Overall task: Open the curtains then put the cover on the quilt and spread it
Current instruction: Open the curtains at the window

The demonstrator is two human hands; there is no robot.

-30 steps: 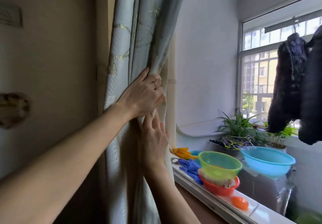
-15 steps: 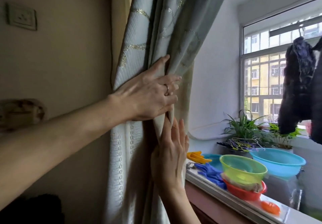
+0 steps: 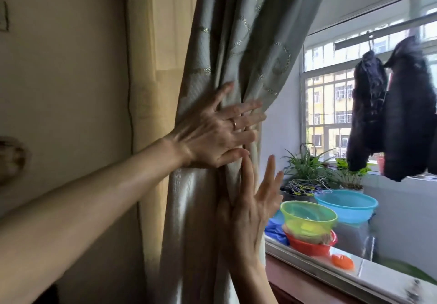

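The grey-green curtain [image 3: 238, 51] is bunched against the left side of the window frame, next to the beige wall [image 3: 63, 91], so the first step looks nearly done. The left hand [image 3: 212, 133] presses flat on the gathered folds with fingers spread and straight; the right hand [image 3: 250, 209] sits just below it, fingers extended upward, the fingertips touching the curtain's edge — neither hand grips the cloth.

To finish well, I would keep the upper palm pinning the bundle while the lower fingers tuck the loose edge behind it, then let go slowly so the folds do not spring back over the glass.

The fabric looks thick and finely ribbed, with pale embroidered loops; lower down it has a satin sheen. On the sill stand smooth, translucent plastic basins — a green one [image 3: 307, 216] and a blue one [image 3: 346, 205].
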